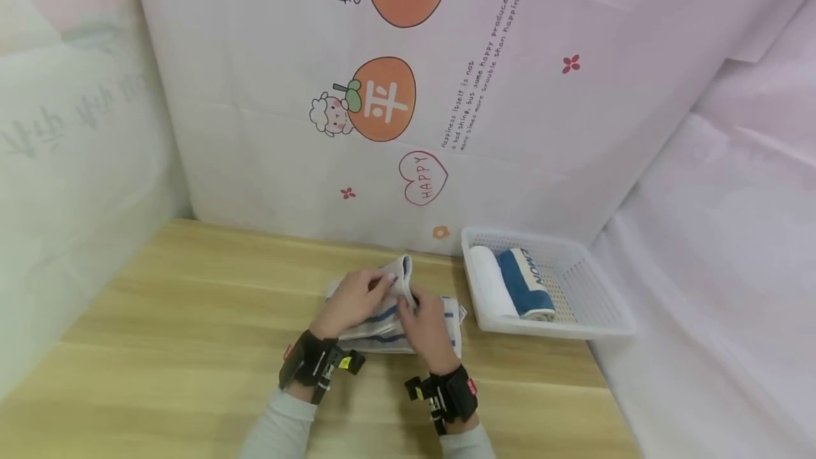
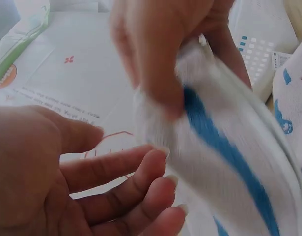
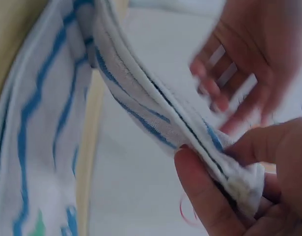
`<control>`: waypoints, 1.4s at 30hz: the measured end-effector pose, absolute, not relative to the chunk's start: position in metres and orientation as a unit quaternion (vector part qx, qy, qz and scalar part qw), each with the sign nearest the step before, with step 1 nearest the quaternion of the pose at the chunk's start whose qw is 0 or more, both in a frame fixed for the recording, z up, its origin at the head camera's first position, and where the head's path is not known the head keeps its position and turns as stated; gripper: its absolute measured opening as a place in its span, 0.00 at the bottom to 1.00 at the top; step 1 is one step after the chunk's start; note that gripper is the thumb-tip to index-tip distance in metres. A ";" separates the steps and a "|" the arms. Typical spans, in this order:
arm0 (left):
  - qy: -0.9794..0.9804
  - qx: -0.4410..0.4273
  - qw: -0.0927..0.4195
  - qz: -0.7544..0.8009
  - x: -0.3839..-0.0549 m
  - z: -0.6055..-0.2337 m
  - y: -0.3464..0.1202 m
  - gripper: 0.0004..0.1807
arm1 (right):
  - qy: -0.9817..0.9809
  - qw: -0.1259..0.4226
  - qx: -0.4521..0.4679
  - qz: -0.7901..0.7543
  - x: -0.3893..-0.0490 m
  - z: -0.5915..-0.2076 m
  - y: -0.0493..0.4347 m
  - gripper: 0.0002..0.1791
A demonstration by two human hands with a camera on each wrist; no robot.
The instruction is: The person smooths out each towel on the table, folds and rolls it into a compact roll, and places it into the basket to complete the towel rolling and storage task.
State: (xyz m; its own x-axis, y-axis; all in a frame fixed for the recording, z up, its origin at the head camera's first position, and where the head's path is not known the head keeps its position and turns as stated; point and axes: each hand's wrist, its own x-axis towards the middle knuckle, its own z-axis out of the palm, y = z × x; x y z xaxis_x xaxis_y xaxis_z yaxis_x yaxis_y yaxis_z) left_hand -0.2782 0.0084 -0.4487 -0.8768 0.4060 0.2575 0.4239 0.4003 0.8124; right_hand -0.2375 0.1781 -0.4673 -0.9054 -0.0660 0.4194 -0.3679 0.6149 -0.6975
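Note:
A white towel with blue stripes (image 1: 376,335) lies partly folded on the table, one end lifted upright. My right hand (image 1: 428,328) pinches that raised end; in the right wrist view, the towel's layered edge (image 3: 155,93) runs between thumb and fingers. My left hand (image 1: 353,303) is just beside the lifted part. In the left wrist view the left hand's fingers (image 2: 141,172) are loosely extended at the towel's edge and do not grip it. Whether the fingertips touch the cloth cannot be told. Green and blue printed patches show low on the towel.
Right of the towel stands a white plastic basket (image 1: 612,296). Inside are a rolled white towel (image 1: 494,282) and a rolled blue and cream towel (image 1: 525,285), side by side at its left. A printed white curtain (image 1: 306,126) hangs behind the wooden table (image 1: 159,346).

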 end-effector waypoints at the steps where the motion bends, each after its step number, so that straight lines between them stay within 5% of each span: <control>1: -0.840 -0.244 0.011 -0.485 -0.279 -0.449 0.008 0.15 | -0.878 0.198 0.119 0.418 -0.239 -0.465 0.183 0.08; 7: -0.856 -0.236 0.012 -0.461 -0.282 -0.452 0.010 0.09 | -0.853 0.268 0.071 0.443 -0.233 -0.448 0.217 0.09; 15: -0.877 -0.230 -0.040 -0.419 -0.284 -0.456 0.011 0.11 | -0.926 0.070 -0.023 0.371 -0.241 -0.471 0.250 0.08; 20: -0.898 -0.214 -0.089 -0.374 -0.287 -0.467 0.010 0.17 | -0.945 0.031 -0.068 0.317 -0.248 -0.492 0.260 0.22; 27: -0.919 -0.179 -0.110 -0.333 -0.291 -0.485 0.009 0.18 | -0.957 0.049 -0.108 0.264 -0.254 -0.509 0.274 0.04; 33: -0.932 -0.160 -0.092 -0.313 -0.294 -0.492 0.009 0.15 | -0.956 0.053 -0.117 0.262 -0.259 -0.522 0.277 0.14; 42: -0.940 -0.134 -0.077 -0.306 -0.299 -0.501 0.004 0.14 | -0.969 0.073 -0.110 0.211 -0.247 -0.502 0.260 0.11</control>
